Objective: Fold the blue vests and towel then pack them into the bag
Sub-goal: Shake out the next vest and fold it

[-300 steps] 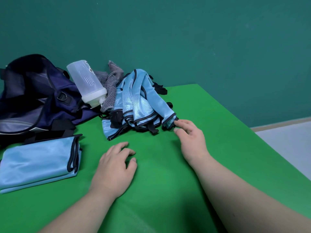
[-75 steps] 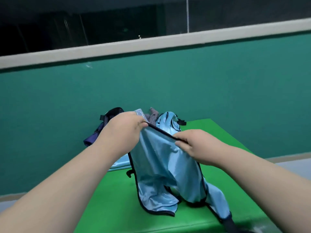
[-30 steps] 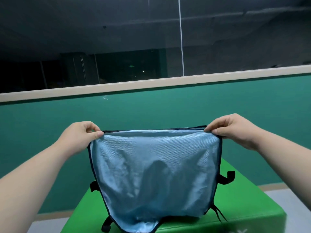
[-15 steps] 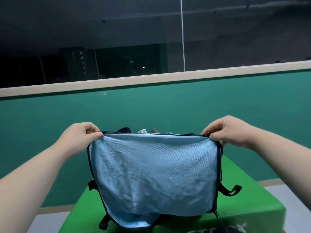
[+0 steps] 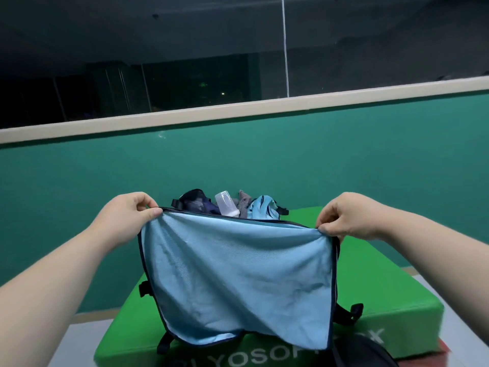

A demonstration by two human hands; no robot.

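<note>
While the left hand (image 5: 127, 218) and right hand (image 5: 349, 217) each pinch a top corner, the blue vest (image 5: 238, 274) hangs spread open over the green tabletop (image 5: 383, 287). Way at the back sit the dark bag (image 5: 195, 203), a clear bottle (image 5: 225, 205) and more crumpled vests (image 5: 262, 210).

Bare forearms (image 5: 66, 274), left hand (image 5: 127, 215), right hand (image 5: 349, 217)

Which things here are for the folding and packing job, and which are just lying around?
For the job: blue vest pinched by left hand and right hand; vest pile; grey towel; dark bag.
Just lying about: clear bottle; green block.
</note>
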